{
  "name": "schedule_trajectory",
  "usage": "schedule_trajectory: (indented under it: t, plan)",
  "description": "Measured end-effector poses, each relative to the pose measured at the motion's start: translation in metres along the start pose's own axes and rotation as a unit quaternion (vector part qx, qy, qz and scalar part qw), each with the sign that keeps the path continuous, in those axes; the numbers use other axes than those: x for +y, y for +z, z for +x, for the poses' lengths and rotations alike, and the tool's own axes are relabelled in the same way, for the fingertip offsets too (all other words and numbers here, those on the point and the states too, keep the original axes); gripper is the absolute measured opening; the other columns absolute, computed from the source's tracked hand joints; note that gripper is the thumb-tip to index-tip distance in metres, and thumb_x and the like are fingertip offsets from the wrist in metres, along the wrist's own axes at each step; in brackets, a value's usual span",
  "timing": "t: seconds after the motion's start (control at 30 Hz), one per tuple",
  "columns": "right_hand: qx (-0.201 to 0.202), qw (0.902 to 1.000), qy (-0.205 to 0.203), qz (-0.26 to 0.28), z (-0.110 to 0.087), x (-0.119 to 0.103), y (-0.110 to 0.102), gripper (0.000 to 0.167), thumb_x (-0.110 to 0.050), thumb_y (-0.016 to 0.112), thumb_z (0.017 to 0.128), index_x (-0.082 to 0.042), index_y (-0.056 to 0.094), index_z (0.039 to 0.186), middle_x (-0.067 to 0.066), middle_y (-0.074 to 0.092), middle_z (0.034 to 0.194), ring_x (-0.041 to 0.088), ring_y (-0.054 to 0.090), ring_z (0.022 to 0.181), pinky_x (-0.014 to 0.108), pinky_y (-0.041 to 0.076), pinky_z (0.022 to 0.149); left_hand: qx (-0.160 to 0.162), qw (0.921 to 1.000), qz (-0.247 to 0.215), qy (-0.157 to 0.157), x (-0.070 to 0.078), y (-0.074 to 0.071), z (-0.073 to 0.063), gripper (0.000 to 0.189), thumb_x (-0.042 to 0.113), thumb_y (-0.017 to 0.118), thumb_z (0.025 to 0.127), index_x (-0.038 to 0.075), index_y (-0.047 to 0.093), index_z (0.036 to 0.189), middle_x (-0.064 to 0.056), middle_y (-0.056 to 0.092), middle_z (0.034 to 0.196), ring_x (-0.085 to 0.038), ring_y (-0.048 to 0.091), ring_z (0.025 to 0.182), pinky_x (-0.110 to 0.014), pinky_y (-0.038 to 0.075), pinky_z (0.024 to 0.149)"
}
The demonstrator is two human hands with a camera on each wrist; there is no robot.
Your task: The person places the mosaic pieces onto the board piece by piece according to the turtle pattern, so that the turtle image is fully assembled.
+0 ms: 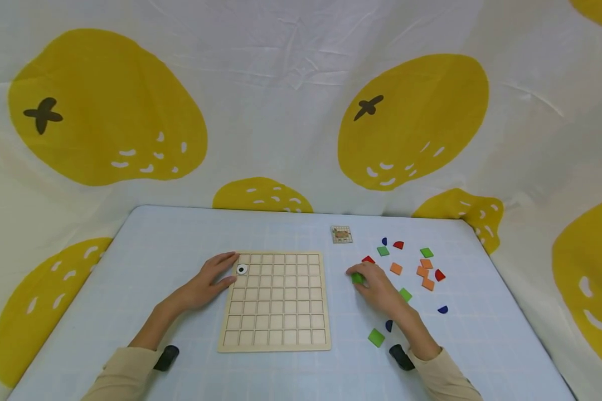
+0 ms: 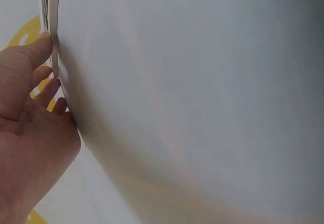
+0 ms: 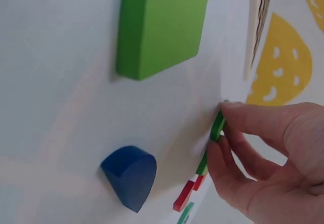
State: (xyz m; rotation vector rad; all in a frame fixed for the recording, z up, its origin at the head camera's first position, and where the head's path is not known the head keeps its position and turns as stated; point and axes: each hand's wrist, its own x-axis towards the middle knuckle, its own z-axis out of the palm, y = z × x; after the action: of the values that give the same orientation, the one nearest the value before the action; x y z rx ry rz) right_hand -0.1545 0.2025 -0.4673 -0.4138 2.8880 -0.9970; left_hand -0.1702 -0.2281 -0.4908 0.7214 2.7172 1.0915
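The right hand (image 1: 378,288) pinches a green tile (image 1: 358,278); the left hand (image 1: 204,287), fingers apart, touches the board (image 1: 277,308).

The pale table (image 1: 180,239) bears board (image 1: 277,307), card (image 1: 341,234), pieces (image 1: 376,337).

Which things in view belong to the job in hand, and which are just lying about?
Seemingly in use:
grid board, touched by left hand
held green piece, pinched by right hand
white disc on grid board

Apparently lying about:
other green pieces
orange pieces
red pieces
blue pieces
small card
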Motion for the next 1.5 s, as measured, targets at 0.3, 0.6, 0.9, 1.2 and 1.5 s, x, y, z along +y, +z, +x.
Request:
schedule_trajectory:
  t: [0.3,0.6,0.9,1.2,1.5]
  plan:
    - [0.005,0.9998,-0.018,-0.007,0.002,0.002,-0.004,0.031,0.011,0.074,0.087,0.0,0.072,0.116,0.009,0.067,0.107,0.024,0.06,0.098,0.042,0.056,0.092,-0.002,1.0,-0.002,0.002,-0.001,0.0,0.002,0.059,0.017,0.057,0.107,-0.005,0.034,0.157,-0.029,0.028,0.161,-0.052,0.02,0.148,-0.071,0.022,0.115]
    - [0.006,0.999,-0.044,0.004,0.011,-0.004,-0.001,0.018,0.008,0.076,0.087,-0.002,0.077,0.102,0.004,0.068,0.094,0.017,0.061,0.087,0.031,0.057,0.08,-0.004,0.9999,0.0,0.016,-0.002,0.003,0.003,0.057,0.014,0.056,0.107,-0.01,0.035,0.155,-0.032,0.029,0.159,-0.053,0.022,0.147,-0.07,0.023,0.115]
    - [0.008,0.9984,-0.052,0.023,0.026,-0.022,0.004,0.017,0.005,0.077,0.089,-0.001,0.077,0.105,0.005,0.069,0.096,0.019,0.064,0.089,0.032,0.059,0.08,-0.002,0.9998,0.006,0.017,0.004,0.0,0.001,0.055,0.012,0.057,0.106,-0.011,0.038,0.153,-0.032,0.032,0.158,-0.053,0.024,0.146,-0.07,0.024,0.114]
    - [0.019,0.9951,-0.073,0.064,0.038,-0.041,0.017,0.015,0.003,0.077,0.089,0.002,0.075,0.104,0.007,0.068,0.094,0.021,0.066,0.088,0.032,0.06,0.078,-0.009,0.9999,0.005,0.004,0.0,-0.001,0.0,0.057,0.013,0.057,0.107,-0.008,0.036,0.155,-0.031,0.03,0.16,-0.052,0.022,0.148,-0.068,0.022,0.117]
    - [0.022,0.9903,-0.103,0.09,0.047,-0.062,0.031,0.012,0.002,0.076,0.091,0.0,0.075,0.102,0.009,0.069,0.094,0.021,0.064,0.086,0.029,0.057,0.075,-0.014,0.9999,0.005,-0.005,0.001,-0.003,-0.001,0.058,0.018,0.056,0.108,-0.004,0.035,0.157,-0.028,0.029,0.162,-0.05,0.022,0.149,-0.068,0.024,0.117]
